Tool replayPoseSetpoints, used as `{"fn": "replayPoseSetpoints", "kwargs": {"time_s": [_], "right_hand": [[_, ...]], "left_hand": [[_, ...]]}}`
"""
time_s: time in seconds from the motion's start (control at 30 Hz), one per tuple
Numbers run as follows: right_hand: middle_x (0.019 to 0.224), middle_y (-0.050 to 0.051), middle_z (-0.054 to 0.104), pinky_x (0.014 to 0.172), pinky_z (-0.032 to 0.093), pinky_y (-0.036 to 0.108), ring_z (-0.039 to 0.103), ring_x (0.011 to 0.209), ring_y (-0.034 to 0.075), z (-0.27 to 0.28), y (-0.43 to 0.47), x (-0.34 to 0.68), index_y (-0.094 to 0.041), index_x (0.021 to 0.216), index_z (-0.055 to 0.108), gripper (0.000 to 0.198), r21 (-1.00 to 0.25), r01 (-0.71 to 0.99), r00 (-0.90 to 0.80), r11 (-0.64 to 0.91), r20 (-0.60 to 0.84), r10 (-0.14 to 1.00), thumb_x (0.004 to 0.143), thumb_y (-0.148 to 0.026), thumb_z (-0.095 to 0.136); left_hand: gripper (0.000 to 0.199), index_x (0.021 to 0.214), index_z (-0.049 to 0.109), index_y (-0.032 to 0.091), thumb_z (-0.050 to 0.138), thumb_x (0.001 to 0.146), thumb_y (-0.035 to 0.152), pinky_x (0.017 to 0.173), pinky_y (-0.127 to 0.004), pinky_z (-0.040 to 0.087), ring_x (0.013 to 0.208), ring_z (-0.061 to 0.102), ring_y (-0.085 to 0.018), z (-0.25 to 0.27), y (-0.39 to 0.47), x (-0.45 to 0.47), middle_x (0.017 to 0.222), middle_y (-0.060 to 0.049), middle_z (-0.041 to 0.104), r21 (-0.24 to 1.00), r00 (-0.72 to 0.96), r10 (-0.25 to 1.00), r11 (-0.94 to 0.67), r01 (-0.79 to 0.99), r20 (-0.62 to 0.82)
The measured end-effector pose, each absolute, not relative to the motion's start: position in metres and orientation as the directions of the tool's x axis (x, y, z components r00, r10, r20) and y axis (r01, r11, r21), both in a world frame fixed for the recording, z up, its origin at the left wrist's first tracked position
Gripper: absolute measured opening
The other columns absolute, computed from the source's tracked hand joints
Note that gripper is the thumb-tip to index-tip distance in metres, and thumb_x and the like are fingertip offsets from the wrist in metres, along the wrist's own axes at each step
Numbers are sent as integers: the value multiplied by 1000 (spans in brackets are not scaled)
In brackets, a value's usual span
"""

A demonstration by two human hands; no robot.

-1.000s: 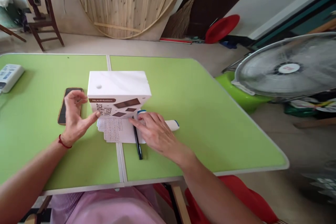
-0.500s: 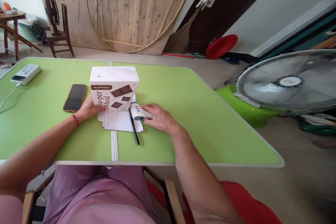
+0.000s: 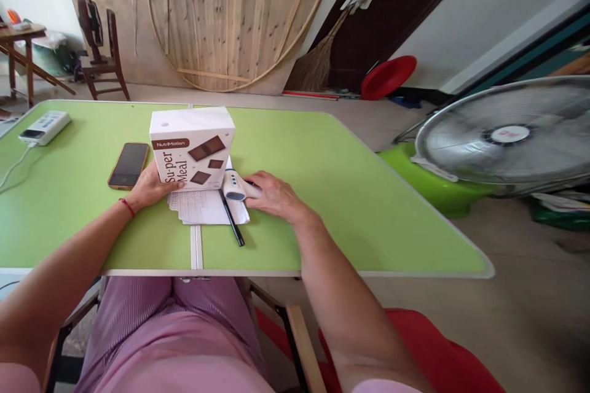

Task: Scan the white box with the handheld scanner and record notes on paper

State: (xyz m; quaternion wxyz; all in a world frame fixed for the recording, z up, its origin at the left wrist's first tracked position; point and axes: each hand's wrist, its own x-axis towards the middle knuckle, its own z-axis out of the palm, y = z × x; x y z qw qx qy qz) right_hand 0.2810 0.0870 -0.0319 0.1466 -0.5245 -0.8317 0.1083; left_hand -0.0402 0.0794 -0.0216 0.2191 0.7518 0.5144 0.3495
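My left hand grips the lower left edge of a white box printed "NutriMotion Su-per Meal", its thumb across the front. The box stands slightly tilted over a stack of written paper sheets. My right hand is closed around the handle of a white infrared thermometer with blue buttons. The thermometer's head is beside the box's lower right corner; whether they touch I cannot tell. A black pen lies across the right part of the papers. Left of the box rests a smartphone in a brown case.
The green folding table has a metal seam down its middle. A white power bank with a cable lies at the far left. Beyond the right edge stands a large fan near a green stool. A red stool is below right.
The box has turned a little and leans slightly to the left. The thermometer has shifted slightly with it. The whole view has also moved a bit. Both hands keep their hold.
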Motion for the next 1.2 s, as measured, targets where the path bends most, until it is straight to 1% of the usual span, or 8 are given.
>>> {"fn": "replayPoseSetpoints", "kwargs": {"time_s": [0.17, 0.37, 0.57, 0.7, 0.8, 0.9, 1.07, 1.2], "right_hand": [[104, 9, 71, 73, 50, 32, 67, 86, 23, -32, 89, 281, -19, 111, 70, 41, -350, 869, -332, 351, 114, 936, 73, -35, 72], [99, 12, 74, 65, 49, 34, 69, 81, 27, -29, 93, 276, -18, 110, 64, 41, -412, 899, -73, 147, 189, 979, 77, -41, 67], [98, 18, 74, 70, 51, 40, 70, 85, 33, -30, 84, 252, -15, 109, 58, 48, -466, 877, -40, 118, 174, 984, 78, -50, 66], [103, 20, 72, 78, 52, 42, 69, 94, 33, -28, 86, 244, -13, 102, 59, 46, -707, 706, 57, 38, 110, 992, 73, -46, 71], [92, 15, 74, 74, 54, 38, 70, 84, 27, -29, 90, 246, -16, 91, 62, 34, -843, 538, 47, 8, 39, 998, 78, -47, 64], [81, 10, 74, 71, 53, 36, 69, 78, 25, -32, 93, 247, -18, 80, 63, 31, -860, 510, 27, 6, 22, 999, 77, -49, 63], [105, 14, 73, 83, 52, 39, 67, 96, 27, -41, 97, 244, -16, 94, 62, 43, -871, 490, 103, 33, 95, 990, 67, -48, 70], [101, 13, 74, 77, 54, 37, 69, 88, 25, -47, 100, 247, -14, 95, 62, 45, -897, 440, 57, 50, 83, 995, 66, -48, 70]], "left_hand": [[61, 121, 52, 19, 63, 80, 63, 98, -53, 49, 116, 59, -34, -16, 75, -39, 125, -14, 61, 725, 212, 935, -355, 590, 286], [74, 130, 43, 17, 65, 78, 65, 100, -58, 46, 120, 55, -37, -21, 77, -41, 131, -18, 55, 767, 170, 944, -329, 551, 284], [73, 129, 43, 20, 67, 77, 65, 106, -55, 43, 126, 52, -37, -24, 85, -39, 135, -16, 52, 778, 171, 936, -352, 521, 309], [78, 128, 41, 17, 70, 73, 66, 105, -56, 43, 125, 52, -39, -25, 87, -38, 129, -16, 54, 772, 159, 938, -344, 534, 308], [87, 128, 39, 16, 74, 67, 66, 104, -58, 43, 125, 51, -42, -24, 87, -37, 122, -16, 56, 762, 166, 945, -326, 559, 282], [91, 130, 36, 16, 76, 64, 66, 104, -61, 42, 126, 49, -45, -23, 88, -36, 118, -15, 55, 745, 173, 950, -312, 590, 261], [88, 127, 37, 15, 73, 65, 66, 101, -62, 44, 121, 52, -46, -19, 89, -36, 119, -17, 53, 710, 190, 951, -308, 634, 243], [83, 122, 42, 17, 79, 61, 60, 98, -62, 45, 116, 56, -45, -17, 88, -36, 116, -15, 55, 701, 205, 942, -335, 630, 266]]}}
